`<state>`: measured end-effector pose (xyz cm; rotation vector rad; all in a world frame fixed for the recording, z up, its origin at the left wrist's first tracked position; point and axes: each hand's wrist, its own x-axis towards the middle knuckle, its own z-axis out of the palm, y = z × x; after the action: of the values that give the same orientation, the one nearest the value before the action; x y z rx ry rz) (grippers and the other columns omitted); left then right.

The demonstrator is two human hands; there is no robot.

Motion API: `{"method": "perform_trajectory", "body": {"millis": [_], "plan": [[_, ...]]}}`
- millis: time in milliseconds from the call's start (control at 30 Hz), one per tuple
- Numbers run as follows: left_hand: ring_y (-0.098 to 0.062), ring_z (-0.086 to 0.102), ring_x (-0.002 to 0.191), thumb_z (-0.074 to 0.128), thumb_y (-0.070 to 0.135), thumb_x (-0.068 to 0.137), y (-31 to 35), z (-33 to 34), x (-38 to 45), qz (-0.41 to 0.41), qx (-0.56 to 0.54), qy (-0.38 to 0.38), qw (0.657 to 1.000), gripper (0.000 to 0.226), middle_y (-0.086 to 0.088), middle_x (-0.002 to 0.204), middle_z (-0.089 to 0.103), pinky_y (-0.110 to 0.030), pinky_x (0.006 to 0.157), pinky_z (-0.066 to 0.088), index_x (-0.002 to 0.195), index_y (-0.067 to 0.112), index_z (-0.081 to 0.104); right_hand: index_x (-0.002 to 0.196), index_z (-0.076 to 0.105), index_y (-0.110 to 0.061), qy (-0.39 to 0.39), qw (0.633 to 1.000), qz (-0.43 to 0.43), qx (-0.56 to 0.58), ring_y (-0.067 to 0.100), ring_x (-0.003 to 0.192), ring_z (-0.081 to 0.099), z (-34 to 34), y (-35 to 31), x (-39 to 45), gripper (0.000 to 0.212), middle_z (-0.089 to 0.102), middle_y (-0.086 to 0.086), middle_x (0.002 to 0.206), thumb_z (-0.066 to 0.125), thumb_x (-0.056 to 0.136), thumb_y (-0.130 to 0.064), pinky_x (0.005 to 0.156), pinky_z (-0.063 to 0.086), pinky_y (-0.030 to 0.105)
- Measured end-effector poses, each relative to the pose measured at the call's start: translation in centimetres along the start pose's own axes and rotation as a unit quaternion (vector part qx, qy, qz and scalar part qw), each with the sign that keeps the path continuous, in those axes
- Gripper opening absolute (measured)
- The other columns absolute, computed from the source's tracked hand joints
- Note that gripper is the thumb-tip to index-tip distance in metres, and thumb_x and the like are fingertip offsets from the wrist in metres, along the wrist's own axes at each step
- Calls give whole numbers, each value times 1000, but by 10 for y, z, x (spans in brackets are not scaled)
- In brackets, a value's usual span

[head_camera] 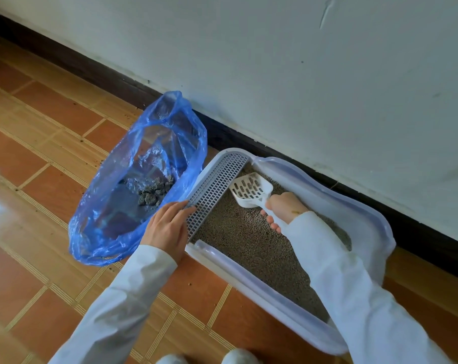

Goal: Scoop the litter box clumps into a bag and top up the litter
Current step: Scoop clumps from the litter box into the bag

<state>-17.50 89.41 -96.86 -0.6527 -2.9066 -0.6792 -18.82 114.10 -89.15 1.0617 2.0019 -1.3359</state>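
A white litter box [364, 219] lies along the wall, filled with brown-grey litter [248, 245]. My right hand [284, 208] grips the handle of a white slotted scoop [251, 190], whose blade sits over the litter at the box's left end. My left hand [167, 227] rests with straight fingers on the edge of the box's grated step [214, 185]. Left of the box, an open blue plastic bag [112, 206] stands on the floor with several grey clumps [154, 191] inside it.
The floor [38, 153] is orange-brown tile with pale grout bands and scattered litter grains. A dark skirting board [432, 237] and a pale wall [301, 74] run right behind the box. My knees [238, 357] show at the bottom edge.
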Motion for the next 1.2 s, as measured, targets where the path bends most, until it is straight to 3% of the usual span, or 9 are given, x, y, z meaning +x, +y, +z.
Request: {"method": "perform_trajectory", "body": {"millis": [267, 467, 633, 1000, 1200], "plan": [[-37, 60, 106, 35, 14, 86, -2, 2, 2, 6, -3, 2, 1000, 41, -12, 115, 65, -50, 88, 51, 111, 7, 66, 91, 57, 1, -32, 997, 31, -69, 14, 41, 38, -13, -19, 2, 24, 48, 7, 57, 37, 95, -10, 31, 28, 10], [-37, 58, 109, 35, 15, 87, 1, 3, 8, 6, -7, -2, 1000, 41, -13, 118, 64, -50, 90, 50, 113, 7, 66, 93, 61, 0, 6, 1000, 13, 6, 14, 42, 40, 13, -8, 22, 23, 50, 6, 58, 41, 92, -12, 33, 30, 12], [-37, 57, 110, 34, 13, 87, 3, 4, 8, 15, -9, 7, 1000, 42, -14, 118, 64, -50, 92, 49, 113, 5, 65, 78, 57, -10, 5, 997, -27, 66, 16, 41, 38, 32, 33, 30, 19, 50, 6, 57, 43, 89, -17, 42, 30, 22], [-39, 57, 109, 32, 18, 87, 11, 5, 8, 5, -2, -20, 1000, 44, -15, 120, 63, -55, 88, 50, 113, 6, 65, 96, 59, -2, 1, 995, -42, 89, 16, 43, 38, -11, 60, -6, 22, 49, 7, 58, 42, 97, -16, 40, 29, 20], [-38, 57, 109, 34, 17, 87, 13, 3, 7, 7, 4, -23, 1000, 43, -14, 120, 62, -53, 89, 50, 114, 8, 65, 90, 59, -3, 13, 993, -70, 99, 15, 41, 35, -22, 76, -23, 21, 48, 6, 55, 44, 97, -15, 40, 27, 20]]}}
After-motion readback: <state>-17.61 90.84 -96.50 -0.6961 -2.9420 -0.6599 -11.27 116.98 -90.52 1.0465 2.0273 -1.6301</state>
